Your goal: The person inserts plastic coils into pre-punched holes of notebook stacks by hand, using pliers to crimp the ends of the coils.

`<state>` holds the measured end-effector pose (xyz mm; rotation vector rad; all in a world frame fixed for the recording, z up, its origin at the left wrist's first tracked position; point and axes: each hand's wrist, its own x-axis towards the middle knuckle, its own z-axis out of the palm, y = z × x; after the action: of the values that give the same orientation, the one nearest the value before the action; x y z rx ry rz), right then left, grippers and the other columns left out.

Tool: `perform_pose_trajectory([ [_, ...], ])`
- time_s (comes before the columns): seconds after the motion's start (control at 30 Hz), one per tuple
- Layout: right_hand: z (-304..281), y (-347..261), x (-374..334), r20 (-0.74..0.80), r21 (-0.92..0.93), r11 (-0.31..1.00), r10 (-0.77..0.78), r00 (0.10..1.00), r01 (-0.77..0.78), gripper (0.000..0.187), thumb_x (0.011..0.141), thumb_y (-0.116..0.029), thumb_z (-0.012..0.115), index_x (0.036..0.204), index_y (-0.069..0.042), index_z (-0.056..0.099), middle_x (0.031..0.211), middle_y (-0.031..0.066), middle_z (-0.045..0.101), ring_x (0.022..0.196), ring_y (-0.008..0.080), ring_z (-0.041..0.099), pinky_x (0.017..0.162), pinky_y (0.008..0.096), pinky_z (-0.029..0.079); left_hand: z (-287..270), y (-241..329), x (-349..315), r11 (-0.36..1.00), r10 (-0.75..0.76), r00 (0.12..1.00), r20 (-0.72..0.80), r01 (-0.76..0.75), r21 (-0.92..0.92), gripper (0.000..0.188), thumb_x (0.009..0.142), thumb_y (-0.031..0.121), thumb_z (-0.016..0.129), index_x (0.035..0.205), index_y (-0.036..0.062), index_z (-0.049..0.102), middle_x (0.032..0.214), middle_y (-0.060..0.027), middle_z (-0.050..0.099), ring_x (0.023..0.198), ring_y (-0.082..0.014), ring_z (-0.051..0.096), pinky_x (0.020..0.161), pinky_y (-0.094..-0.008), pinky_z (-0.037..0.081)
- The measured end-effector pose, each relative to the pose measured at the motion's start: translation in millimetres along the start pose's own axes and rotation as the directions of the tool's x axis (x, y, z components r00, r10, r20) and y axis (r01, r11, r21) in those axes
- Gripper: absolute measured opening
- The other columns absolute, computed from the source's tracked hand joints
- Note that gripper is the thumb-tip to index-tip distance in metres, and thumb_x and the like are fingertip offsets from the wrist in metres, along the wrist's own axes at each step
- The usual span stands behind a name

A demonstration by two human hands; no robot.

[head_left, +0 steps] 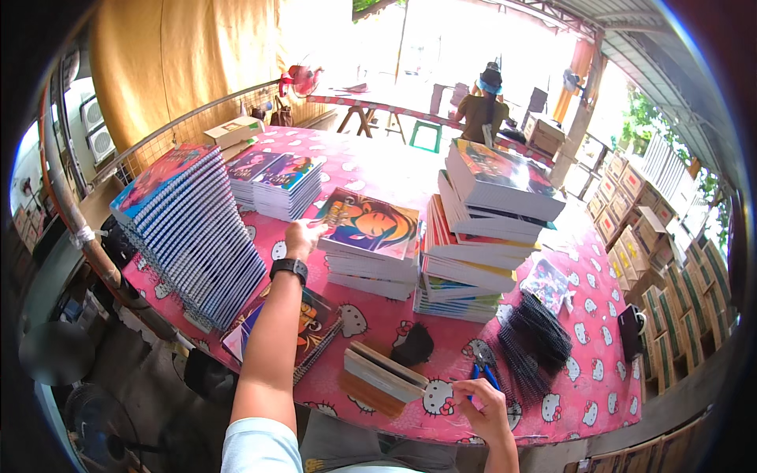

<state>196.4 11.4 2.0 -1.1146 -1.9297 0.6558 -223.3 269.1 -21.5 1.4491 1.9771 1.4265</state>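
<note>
My left hand (303,238) reaches to the left edge of the middle book stack (371,272), its fingers closed at the side of the illustrated top book (371,222). My right hand (485,406) is low near the table's front edge, fingers curled in a pinch just below the blue-handled pliers (484,364). Whether it touches their handles, or holds something small, I cannot make out. Black spiral binding coils (536,339) lie right of the pliers. A wooden block (385,370) lies left of them. Beneath my left forearm is a spiral-bound book (319,323).
A tall leaning stack of spiral-bound books (193,236) stands left, with shorter stacks (276,183) behind it. Higher uneven piles (481,236) rise right of centre. The pink patterned tablecloth (587,394) covers the table. A person (482,110) is at a far table; boxes (631,197) line the right.
</note>
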Motion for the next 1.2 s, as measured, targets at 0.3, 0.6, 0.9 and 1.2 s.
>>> perform_pose_trajectory([
  [0.3, -5.9, 11.6, -3.4, -0.054, 0.13, 0.985, 0.119, 0.991, -0.112, 0.028, 0.073, 0.0, 0.071, 0.1, -0.002, 0.065, 0.091, 0.009, 0.067, 0.082, 0.0182, 0.062, 0.073, 0.0294, 0.049, -72.4, 70.3, -98.0, 0.744, 0.014, 0.982, -0.19, -0.138, -0.654, 0.029, 0.082, 0.011, 0.068, 0.108, 0.0033, 0.059, 0.093, -0.0017, 0.065, 0.075, -0.0107, 0.061, 0.065, -0.026, 0.049],
  [0.6, 38.4, 21.6, -4.1, -0.063, 0.626, 0.764, 0.248, 0.967, -0.156, 0.029, 0.077, -0.001, 0.072, 0.105, 0.0, 0.063, 0.097, 0.0083, 0.068, 0.084, 0.0128, 0.062, 0.077, 0.0267, 0.048, -23.7, 79.9, -259.5, 0.449, 0.123, 0.977, 0.174, 0.102, -0.888, 0.028, 0.082, 0.0, 0.067, 0.109, 0.0028, 0.06, 0.095, -0.002, 0.065, 0.088, -0.006, 0.057, 0.079, -0.024, 0.046],
  [0.9, 59.1, 62.6, -27.8, -0.016, -0.024, 0.998, -0.057, 0.998, 0.057, 0.021, 0.076, -0.001, 0.064, 0.096, 0.001, 0.061, 0.086, 0.017, 0.061, 0.08, 0.0356, 0.06, 0.068, 0.0401, 0.05, -34.2, 27.0, -240.5, 0.863, 0.197, 0.913, 0.356, 0.011, -0.506, 0.04, 0.077, 0.002, 0.069, 0.115, 0.0008, 0.058, 0.1, -0.0067, 0.064, 0.094, -0.0128, 0.057, 0.085, -0.0277, 0.045],
  [1.2, 18.6, 88.4, 0.2, 0.118, -0.045, 0.997, 0.068, 0.991, -0.063, 0.027, 0.069, 0.011, 0.061, 0.091, -0.004, 0.065, 0.08, 0.0111, 0.063, 0.07, 0.0232, 0.062, 0.06, 0.0315, 0.05, -4.5, 53.7, -262.7, 0.669, -0.047, 0.982, 0.183, 0.167, -0.725, 0.037, 0.083, 0.015, 0.064, 0.116, 0.0054, 0.052, 0.093, -0.0013, 0.055, 0.088, -0.0084, 0.049, 0.082, -0.0235, 0.04],
])
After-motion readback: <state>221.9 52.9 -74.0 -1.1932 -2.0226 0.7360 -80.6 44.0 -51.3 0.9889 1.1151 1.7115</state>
